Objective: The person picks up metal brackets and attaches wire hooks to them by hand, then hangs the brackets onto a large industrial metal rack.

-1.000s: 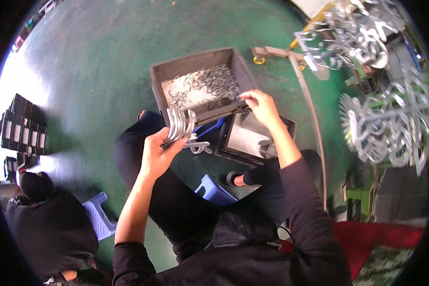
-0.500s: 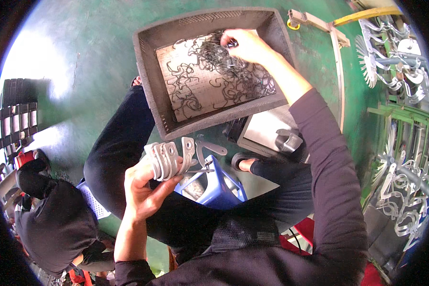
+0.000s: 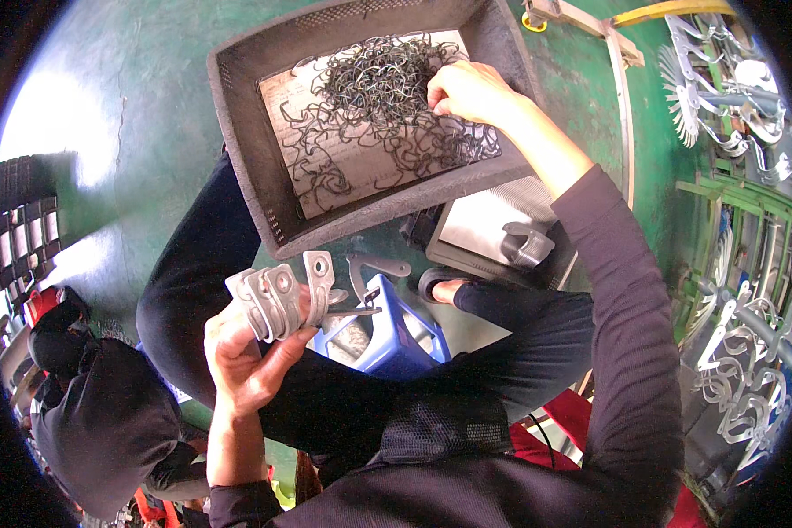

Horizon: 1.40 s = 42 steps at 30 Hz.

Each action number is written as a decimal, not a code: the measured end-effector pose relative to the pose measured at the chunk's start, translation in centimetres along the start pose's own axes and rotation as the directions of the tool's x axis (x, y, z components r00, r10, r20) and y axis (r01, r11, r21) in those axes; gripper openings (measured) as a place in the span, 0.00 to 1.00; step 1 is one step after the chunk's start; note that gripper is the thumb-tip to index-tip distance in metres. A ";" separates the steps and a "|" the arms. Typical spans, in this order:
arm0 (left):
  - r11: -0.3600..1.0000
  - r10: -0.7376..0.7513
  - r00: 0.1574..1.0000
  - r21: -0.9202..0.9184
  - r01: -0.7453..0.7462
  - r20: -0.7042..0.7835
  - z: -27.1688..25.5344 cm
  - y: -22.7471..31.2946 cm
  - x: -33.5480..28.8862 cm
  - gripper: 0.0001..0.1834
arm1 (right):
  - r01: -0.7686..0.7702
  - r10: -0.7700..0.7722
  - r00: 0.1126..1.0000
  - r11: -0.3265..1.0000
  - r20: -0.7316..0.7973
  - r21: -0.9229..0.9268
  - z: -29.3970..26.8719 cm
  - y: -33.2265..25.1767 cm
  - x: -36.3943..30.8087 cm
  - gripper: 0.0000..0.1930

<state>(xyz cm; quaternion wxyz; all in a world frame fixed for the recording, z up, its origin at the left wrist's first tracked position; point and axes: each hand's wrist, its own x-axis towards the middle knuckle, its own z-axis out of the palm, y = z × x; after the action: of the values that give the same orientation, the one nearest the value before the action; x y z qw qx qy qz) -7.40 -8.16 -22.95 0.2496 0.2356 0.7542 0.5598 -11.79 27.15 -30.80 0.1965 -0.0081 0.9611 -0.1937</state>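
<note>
Shifted toward the right side of the pile since half a second ago, the right hand is now placed at the edge of the thin dark hooks, whose dense middle has been left uncovered. By this, the work appears to be centred on the hooks. Its fingers are curled inward; whether a hook is pinched between them cannot be told, the fingertips being turned away. A row of curved grey metal pieces is gripped by the left hand, closed around their lower ends, which are thereby hidden; their number cannot be made out.

The hooks are contained in a dark crate, its far rim cut off by the upper edge. Beyond its near side, a dark box is partly covered by the crate and right arm. A blue stool is half hidden by the legs. At the right, hanging metal parts are bent and softened by the lens.
</note>
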 end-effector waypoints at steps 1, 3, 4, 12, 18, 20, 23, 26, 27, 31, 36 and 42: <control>1.000 0.002 1.000 -0.003 -0.002 0.020 -0.2 -0.2 -0.1 0.13 | 0.002 -0.002 1.000 1.000 0.001 -0.021 0.4 0.2 0.1 0.07; 1.000 0.010 0.999 0.001 -0.010 0.041 -0.4 -0.7 -0.3 0.14 | -0.009 0.009 1.000 0.999 0.009 -0.050 1.1 0.3 0.3 0.06; 1.000 0.015 0.999 0.009 -0.015 0.039 -0.5 -0.9 -0.4 0.15 | -0.014 0.015 1.000 0.997 0.014 -0.070 1.3 0.1 0.5 0.06; 0.999 -0.035 0.995 -0.042 0.031 -0.088 -0.1 -0.8 -0.6 0.11 | 0.005 -0.020 0.998 0.969 -0.059 -0.245 2.7 0.6 0.5 0.06; 0.995 -0.045 0.993 -0.094 0.035 -0.108 0.0 -0.9 -1.3 0.13 | -0.173 0.193 0.979 0.953 -0.059 0.250 1.4 1.3 -1.1 0.05; 0.991 -0.036 0.993 -0.136 0.021 -0.111 0.1 -0.8 -1.4 0.13 | -0.139 0.212 0.974 0.839 -0.081 0.526 2.2 2.4 -1.6 0.05; 0.971 -0.042 0.989 -0.238 0.007 -0.142 0.5 -0.8 -1.7 0.12 | -0.087 0.248 0.964 0.640 -0.098 0.763 2.5 1.5 -2.2 0.09; 0.977 -0.061 0.990 -0.213 0.032 -0.130 0.8 -0.4 -1.9 0.11 | -0.020 0.205 0.969 0.628 -0.140 0.778 1.9 -0.9 -4.3 0.12; 0.979 -0.078 0.991 -0.196 0.055 -0.112 0.8 -0.1 -1.8 0.11 | -0.017 0.218 0.965 0.604 -0.145 0.797 1.6 -2.2 -4.9 0.11; 0.979 -0.045 0.991 -0.201 0.019 -0.124 1.0 0.0 -2.1 0.11 | 0.035 0.167 0.979 0.439 -0.120 0.898 -1.5 -11.4 -9.5 0.10; 0.991 0.031 0.997 -0.126 -0.039 -0.064 0.8 0.8 -2.2 0.11 | 0.042 0.050 0.997 0.299 -0.060 0.953 -2.9 -16.4 -12.6 0.12; 0.987 0.162 0.986 -0.001 -0.162 -0.045 1.1 1.7 -2.3 0.11 | 0.059 0.023 0.998 0.186 -0.064 0.981 -1.7 -16.6 -12.9 0.12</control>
<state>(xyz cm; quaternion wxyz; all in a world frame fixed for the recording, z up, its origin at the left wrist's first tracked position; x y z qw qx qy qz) -4.77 -8.35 -21.34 0.1869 0.2829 0.7368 0.5850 -1.54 13.65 -18.29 0.1233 0.1142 0.6221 -0.7647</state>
